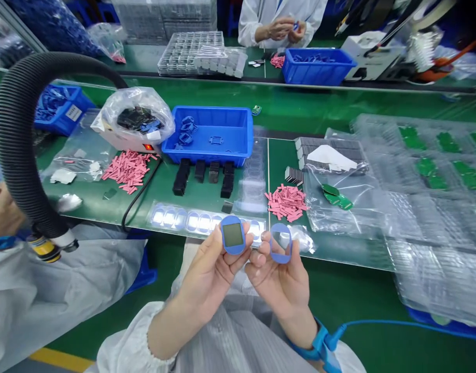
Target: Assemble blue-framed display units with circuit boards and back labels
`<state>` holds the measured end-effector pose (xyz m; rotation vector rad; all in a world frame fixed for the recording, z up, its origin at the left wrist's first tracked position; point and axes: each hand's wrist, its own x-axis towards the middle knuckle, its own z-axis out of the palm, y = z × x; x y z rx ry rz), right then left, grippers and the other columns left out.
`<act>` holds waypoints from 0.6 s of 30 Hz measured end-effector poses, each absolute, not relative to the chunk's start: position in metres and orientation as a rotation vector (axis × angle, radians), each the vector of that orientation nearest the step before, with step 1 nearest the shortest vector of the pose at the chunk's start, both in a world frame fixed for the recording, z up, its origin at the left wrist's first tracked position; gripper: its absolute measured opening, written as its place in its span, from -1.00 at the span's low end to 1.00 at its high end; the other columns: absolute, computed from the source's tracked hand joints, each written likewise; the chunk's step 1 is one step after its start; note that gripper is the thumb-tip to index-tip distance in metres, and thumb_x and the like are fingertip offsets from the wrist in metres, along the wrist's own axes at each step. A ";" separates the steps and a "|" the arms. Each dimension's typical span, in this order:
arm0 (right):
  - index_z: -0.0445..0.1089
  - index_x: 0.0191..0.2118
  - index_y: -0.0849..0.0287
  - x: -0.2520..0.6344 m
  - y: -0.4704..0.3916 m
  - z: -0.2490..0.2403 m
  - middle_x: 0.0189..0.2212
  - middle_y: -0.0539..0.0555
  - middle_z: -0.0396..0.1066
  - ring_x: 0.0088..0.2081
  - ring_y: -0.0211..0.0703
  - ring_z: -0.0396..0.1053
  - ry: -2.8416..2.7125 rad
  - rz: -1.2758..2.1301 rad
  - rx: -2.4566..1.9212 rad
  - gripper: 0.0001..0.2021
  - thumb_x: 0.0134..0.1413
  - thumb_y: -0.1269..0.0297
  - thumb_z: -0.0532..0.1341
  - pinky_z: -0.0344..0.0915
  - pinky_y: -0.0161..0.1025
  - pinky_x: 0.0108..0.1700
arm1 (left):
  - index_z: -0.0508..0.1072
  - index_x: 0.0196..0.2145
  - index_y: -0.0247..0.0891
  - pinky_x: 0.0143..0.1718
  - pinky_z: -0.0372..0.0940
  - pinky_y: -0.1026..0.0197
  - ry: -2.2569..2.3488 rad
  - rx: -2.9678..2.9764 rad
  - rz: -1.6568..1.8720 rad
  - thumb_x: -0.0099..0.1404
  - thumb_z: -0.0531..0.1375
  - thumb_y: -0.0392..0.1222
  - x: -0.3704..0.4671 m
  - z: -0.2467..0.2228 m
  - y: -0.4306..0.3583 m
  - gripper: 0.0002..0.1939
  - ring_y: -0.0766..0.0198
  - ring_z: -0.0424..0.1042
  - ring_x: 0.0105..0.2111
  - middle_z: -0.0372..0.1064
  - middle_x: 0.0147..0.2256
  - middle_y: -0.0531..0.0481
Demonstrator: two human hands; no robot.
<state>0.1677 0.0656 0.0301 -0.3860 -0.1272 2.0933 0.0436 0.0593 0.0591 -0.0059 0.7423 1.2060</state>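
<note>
Fingers of the left hand (212, 274): closed on a blue-rimmed display (233, 234); it is pinched at its sides between thumb and fingertips, and its dark grey screen is left uncovered.
Fingers of the right hand (280, 282): closed on a blue oval frame (280, 257); its one side is gripped by the thumb, the other by the fingertips, and its middle is seen through.
Held pieces: kept side by side, just apart, on the near side of the blue bin (234, 129), the frame farther right than the display.
Clear film strip (170, 216): laid along the bench edge, nearer than the blue bin and partly covered by the display.
Black blocks (213, 172): lined up in short rows just before the blue bin.
Blue parts (186, 130): heaped inside the blue bin, at its left end.
Pink strips: piled twice, to the right (288, 202) and to the left (128, 168) of the blue bin, both nearer than it.
Green boards (331, 191): rested on clear plastic, right of the blue bin.
Black hose (16, 119): arched left of the blue bin.
Co-worker (282, 13): seen beyond the blue bin, a small blue piece held in both hands.
</note>
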 end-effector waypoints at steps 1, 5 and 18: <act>0.51 -0.25 0.07 0.169 0.066 0.029 -0.38 -0.09 0.58 -0.37 -0.40 0.51 -0.131 2.084 -0.383 -0.74 -0.01 0.03 0.32 0.41 -0.53 -0.35 | 0.55 -0.24 -0.37 -0.26 0.45 0.39 0.749 -0.020 1.207 0.38 0.05 -0.19 0.046 0.060 0.061 -0.70 0.35 0.57 -0.32 0.61 -0.33 -0.04; 0.52 -0.25 0.05 0.173 0.070 0.028 -0.34 -0.09 0.58 -0.37 -0.39 0.50 -0.211 1.995 -0.434 -0.75 0.00 0.03 0.31 0.42 -0.51 -0.35 | 0.55 -0.24 -0.37 -0.32 0.45 0.40 0.793 -0.076 1.210 0.42 -0.04 -0.22 0.054 0.063 0.067 -0.63 0.37 0.57 -0.35 0.61 -0.35 -0.03; 0.41 -0.13 0.03 0.195 0.071 0.035 -0.14 0.09 0.52 -0.17 -0.07 0.50 -0.864 1.273 -0.949 -0.74 0.07 0.08 0.26 0.44 -0.07 -0.14 | 0.55 -0.23 -0.25 -0.08 0.38 0.29 0.786 -0.126 1.238 0.33 0.13 -0.19 0.069 0.058 0.071 -0.80 0.27 0.52 -0.13 0.58 -0.19 -0.02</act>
